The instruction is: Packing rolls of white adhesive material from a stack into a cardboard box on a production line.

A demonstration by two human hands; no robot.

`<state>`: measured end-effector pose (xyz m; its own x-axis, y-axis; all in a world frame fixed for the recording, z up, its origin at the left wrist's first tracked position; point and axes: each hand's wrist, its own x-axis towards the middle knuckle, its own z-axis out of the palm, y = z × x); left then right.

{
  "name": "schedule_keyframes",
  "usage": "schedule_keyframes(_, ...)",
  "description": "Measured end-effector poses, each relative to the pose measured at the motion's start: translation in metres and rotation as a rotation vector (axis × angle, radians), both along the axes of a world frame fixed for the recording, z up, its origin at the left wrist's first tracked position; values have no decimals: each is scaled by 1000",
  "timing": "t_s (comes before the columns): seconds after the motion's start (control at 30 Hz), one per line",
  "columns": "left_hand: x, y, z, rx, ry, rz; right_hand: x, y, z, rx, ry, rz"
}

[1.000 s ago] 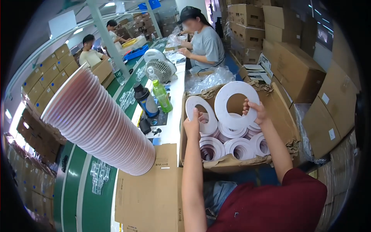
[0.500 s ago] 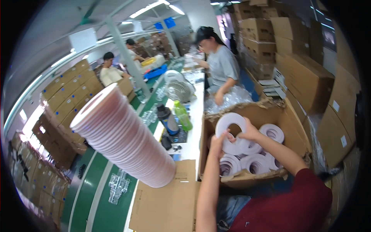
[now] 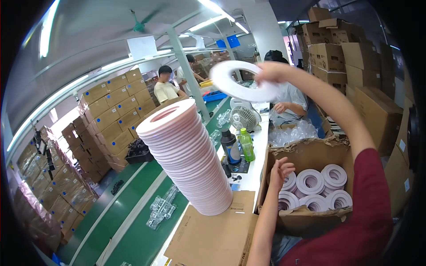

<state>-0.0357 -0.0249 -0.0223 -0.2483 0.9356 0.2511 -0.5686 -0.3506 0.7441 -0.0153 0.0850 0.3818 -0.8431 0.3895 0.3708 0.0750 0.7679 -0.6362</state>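
Note:
My right hand (image 3: pixel 274 73) is raised and grips the edge of a flat white ring (image 3: pixel 226 85), slightly blurred. The ring hangs in the air, above and to the right of a tall stack of pinkish-white rings (image 3: pixel 191 155). That stack leans a little and stands on a flat piece of brown cardboard (image 3: pixel 217 235). Lower down, my left hand (image 3: pixel 280 172) is open with fingers loosely bent and nothing in them, over the left side of an open cardboard box (image 3: pixel 346 150). Inside the box lie several short piles of the same rings (image 3: pixel 310 181).
A green bottle (image 3: pixel 246 145), a dark bottle (image 3: pixel 230 147) and a fan (image 3: pixel 245 118) stand on the white table. Left of it runs a green conveyor (image 3: pixel 128 210) carrying clear plastic pieces (image 3: pixel 162 207). Beyond the box sits a co-worker (image 3: pixel 295 99) beside clear plastic bags (image 3: pixel 295 133).
My right hand has lifted the ring from over the box, up and toward the stack. My left hand has let go of it and stayed near the box. The view has shifted.

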Motion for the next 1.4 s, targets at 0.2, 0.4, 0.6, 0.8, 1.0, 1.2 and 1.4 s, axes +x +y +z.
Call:
schedule_keyframes(0.2, -1, -8, -9, -124, 527, -148, -100, -164, 96, -78, -408, 270)
schedule_keyframes(0.4, 16, -8, -6, -226, 758, -37, -153, -194, 97, 178, -736, 201)
schedule_keyframes(0.6, 12, -12, -10, -123, 888, 107, -176, -213, 89, 154, -794, 166)
schedule_keyframes(0.8, 10, -11, -16, -98, 989, 103, -192, -206, 83, 127, -877, 170)
schedule_keyframes(1.0, 12, -14, -13, -155, 989, 111, -176, -202, 78, 109, -787, 218)
schedule_keyframes(1.2, 5, -18, -9, -293, 1036, 29, -119, -215, 66, 197, -227, 360)
schedule_keyframes(1.4, -9, -15, -27, -292, 993, 52, -143, -191, -45, -298, 847, 411)
